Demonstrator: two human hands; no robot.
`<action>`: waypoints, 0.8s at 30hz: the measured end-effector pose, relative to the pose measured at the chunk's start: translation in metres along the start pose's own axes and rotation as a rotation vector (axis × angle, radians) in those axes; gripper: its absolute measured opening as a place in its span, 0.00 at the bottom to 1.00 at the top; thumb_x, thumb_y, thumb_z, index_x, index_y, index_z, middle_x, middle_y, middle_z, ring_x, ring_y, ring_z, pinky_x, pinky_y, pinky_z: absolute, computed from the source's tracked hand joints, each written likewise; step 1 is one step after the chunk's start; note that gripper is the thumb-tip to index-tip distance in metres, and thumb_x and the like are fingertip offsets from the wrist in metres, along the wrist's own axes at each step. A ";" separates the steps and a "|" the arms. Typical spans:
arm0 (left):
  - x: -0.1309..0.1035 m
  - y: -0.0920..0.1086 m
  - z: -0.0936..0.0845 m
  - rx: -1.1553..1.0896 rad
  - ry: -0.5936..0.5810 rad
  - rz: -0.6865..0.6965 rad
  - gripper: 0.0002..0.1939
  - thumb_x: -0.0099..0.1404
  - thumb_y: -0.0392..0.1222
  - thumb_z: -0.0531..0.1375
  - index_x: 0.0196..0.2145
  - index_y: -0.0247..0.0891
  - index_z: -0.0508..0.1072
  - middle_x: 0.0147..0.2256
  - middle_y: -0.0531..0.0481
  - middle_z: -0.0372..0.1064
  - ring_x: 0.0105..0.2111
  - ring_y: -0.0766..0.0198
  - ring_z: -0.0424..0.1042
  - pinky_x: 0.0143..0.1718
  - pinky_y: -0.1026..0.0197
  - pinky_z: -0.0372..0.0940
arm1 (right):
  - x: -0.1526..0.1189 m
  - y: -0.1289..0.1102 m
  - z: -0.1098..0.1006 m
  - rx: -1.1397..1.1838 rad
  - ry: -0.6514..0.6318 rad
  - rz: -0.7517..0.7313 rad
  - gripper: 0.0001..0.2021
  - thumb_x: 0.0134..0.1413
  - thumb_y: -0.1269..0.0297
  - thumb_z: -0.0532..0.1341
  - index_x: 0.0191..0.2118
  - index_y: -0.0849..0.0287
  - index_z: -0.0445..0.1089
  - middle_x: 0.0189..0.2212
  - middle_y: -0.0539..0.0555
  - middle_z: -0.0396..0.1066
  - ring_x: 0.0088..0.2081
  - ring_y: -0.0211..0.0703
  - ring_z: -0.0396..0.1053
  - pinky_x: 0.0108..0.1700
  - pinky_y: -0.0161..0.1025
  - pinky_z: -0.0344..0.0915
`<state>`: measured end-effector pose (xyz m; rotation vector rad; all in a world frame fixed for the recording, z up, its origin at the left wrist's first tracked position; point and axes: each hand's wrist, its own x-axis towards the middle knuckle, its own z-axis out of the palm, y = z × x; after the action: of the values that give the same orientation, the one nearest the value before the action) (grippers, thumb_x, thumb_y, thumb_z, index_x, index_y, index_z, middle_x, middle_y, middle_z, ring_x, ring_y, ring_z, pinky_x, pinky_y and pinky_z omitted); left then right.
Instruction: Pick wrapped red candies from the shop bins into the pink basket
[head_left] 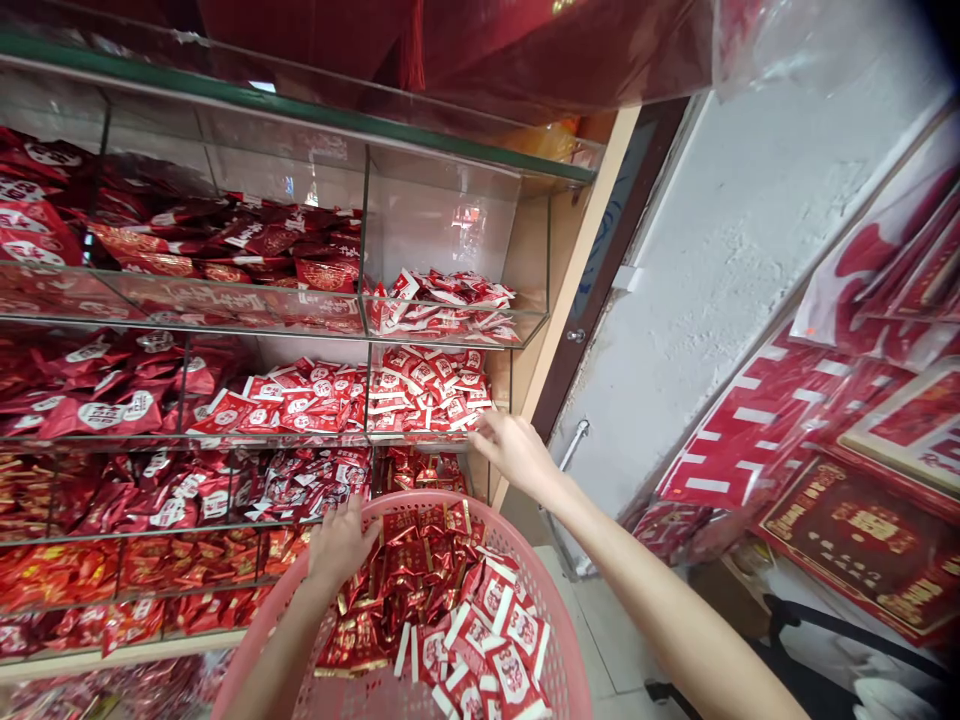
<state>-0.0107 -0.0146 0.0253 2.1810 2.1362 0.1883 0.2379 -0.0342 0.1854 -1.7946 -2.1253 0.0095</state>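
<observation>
Pink basket (pixel 540 590), one, heaped with uncountable red packets (pixel 442 600); left hand (pixel 341 545) clamps its far rim, right hand (pixel 514 450) stretches, fingers loose and empty, touching shelf packets (pixel 427 390).

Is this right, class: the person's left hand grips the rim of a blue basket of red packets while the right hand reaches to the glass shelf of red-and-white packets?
Not quite. The head view shows the basket is pink, not blue. The rest stands: the left hand grips its rim, and the right hand reaches to the glass shelf of red-and-white packets.
</observation>
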 end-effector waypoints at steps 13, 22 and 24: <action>-0.001 0.001 -0.003 -0.015 -0.012 -0.002 0.28 0.61 0.54 0.45 0.52 0.31 0.59 0.48 0.36 0.66 0.49 0.50 0.63 0.45 0.52 0.58 | 0.091 -0.032 0.033 -0.184 -0.019 0.271 0.21 0.48 0.67 0.60 0.48 0.65 0.57 0.42 0.65 0.69 0.47 0.53 0.65 0.42 0.45 0.62; 0.000 0.001 -0.002 0.017 0.007 0.016 0.26 0.61 0.54 0.45 0.49 0.32 0.61 0.45 0.38 0.68 0.45 0.52 0.66 0.42 0.55 0.59 | 0.078 -0.027 0.012 -0.154 -0.049 0.242 0.24 0.44 0.64 0.61 0.49 0.63 0.57 0.43 0.64 0.69 0.46 0.53 0.66 0.44 0.47 0.60; 0.001 0.001 -0.001 0.022 0.007 0.015 0.27 0.61 0.54 0.45 0.50 0.32 0.60 0.47 0.38 0.67 0.46 0.52 0.65 0.43 0.55 0.59 | 0.074 -0.025 0.008 -0.164 -0.056 0.229 0.24 0.44 0.63 0.61 0.48 0.63 0.57 0.43 0.64 0.68 0.46 0.54 0.66 0.44 0.47 0.61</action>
<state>-0.0100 -0.0137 0.0265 2.2118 2.1367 0.1749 0.2021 0.0330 0.2037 -2.1486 -1.9959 -0.0582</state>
